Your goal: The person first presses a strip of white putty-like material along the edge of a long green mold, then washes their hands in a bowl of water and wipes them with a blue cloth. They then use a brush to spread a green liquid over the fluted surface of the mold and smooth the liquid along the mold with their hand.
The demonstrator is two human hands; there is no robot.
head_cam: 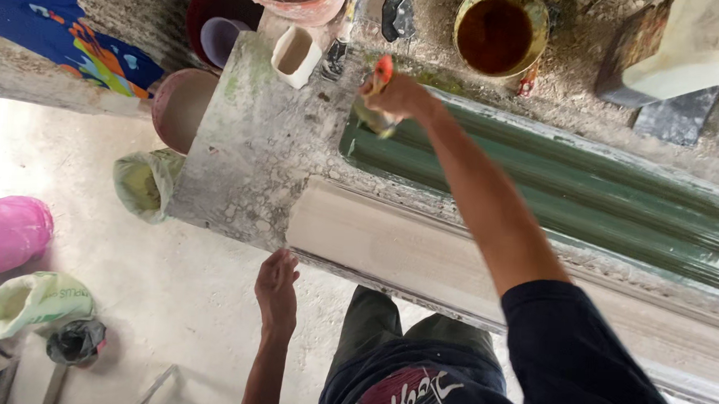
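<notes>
1. the right hand (395,94) is stretched forward and clenched around a paintbrush with an orange-red handle (384,68); its blurred bristle end sits at the near left end of the long green-painted moulded strip (554,194).
2. that green strip lies lengthwise on the rough grey concrete workbench (249,149), running from the middle of the bench away to the right edge of the view.
3. just beside it, nearer the person, lies a long unpainted pale beige moulded strip (398,248), parallel to the green one.
4. the left hand (276,291) hangs low by the bench's near edge, fingers loosely extended and holding nothing, its fingertips close to the left end of the beige strip; i cannot tell whether they touch it.
5. at the far end of the bench stands a small white square cup (295,56), with a second dark brush (339,39) just beside it.
6. beyond the bench, a round yellow-rimmed tin of brown liquid (498,34) rests on the gritty ground.
7. on the pale floor to the left lie a pink plastic sack (6,235) and a light green bag (32,302).
</notes>
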